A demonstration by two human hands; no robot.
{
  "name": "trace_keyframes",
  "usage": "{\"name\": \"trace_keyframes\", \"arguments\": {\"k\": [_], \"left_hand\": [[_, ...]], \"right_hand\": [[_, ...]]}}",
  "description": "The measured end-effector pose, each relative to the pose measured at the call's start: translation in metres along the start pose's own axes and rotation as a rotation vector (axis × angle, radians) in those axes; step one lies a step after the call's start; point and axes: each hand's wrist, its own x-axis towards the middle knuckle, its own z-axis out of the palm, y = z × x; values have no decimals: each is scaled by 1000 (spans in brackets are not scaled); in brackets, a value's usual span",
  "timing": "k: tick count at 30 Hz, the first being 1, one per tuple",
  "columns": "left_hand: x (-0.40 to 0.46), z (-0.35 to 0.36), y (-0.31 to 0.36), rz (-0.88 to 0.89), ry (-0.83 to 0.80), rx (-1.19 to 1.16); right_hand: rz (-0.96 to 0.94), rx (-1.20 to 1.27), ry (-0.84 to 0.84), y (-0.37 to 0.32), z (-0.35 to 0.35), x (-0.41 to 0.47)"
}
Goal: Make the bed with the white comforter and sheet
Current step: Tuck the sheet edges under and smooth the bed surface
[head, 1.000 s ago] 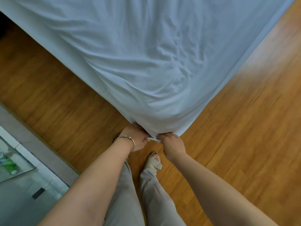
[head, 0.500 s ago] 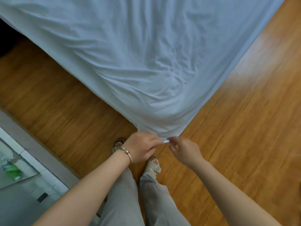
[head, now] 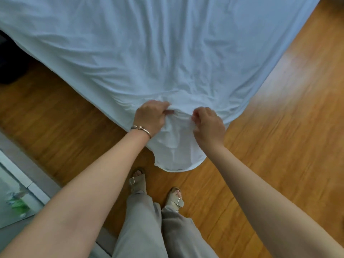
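1 head-worn wide-angle view, steeply downward and forward, close over the bed corner (head: 178, 101) and floor (head: 279, 146).

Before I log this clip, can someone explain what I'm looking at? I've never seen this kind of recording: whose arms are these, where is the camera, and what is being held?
There is no machine here. A person wears one wide-angle camera on the head, looking forward and down, so the two bare arms coming in from the bottom are that person's own. The left hand, with a bracelet on its wrist, and the right hand both have their fingers curled into a white sheet, gripping bunched cloth near its corner. The sheet spreads away from the hands across the top of the picture; its corner hangs loose between the hands, above the wooden floor. Below you see the person's grey trousers and sandals. At the lower left is a pale ledge with something green, too blurred to name.
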Motion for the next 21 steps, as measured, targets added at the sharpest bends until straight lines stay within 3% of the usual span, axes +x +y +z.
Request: {"name": "trace_keyframes", "arguments": {"k": [2,6,8,11,14,17,19,21], "left_hand": [[22,-17,0,-76,-10,-95],[36,-25,0,-127,-153,-46],[31,-20,1,-111,-196,15],[10,-11,-3,26,-418,183],[4,-13,-9,103,-338,115],[16,-29,-5,223,-250,-120],[22,-45,-3,332,-187,-216],[26,-63,-1,398,-134,-253]], "right_hand": [[28,63,102,-10,-10,5],[307,218,-27,-13,1,-26],[568,599,-201,-19,10,-37],[773,1120,-363,-35,24,-28],[1094,1605,-168,-44,25,-13],[1449,1866,94,-33,31,-24],[1373,2067,72,-33,29,-14],[1102,2216,-13,-43,12,11]]}}
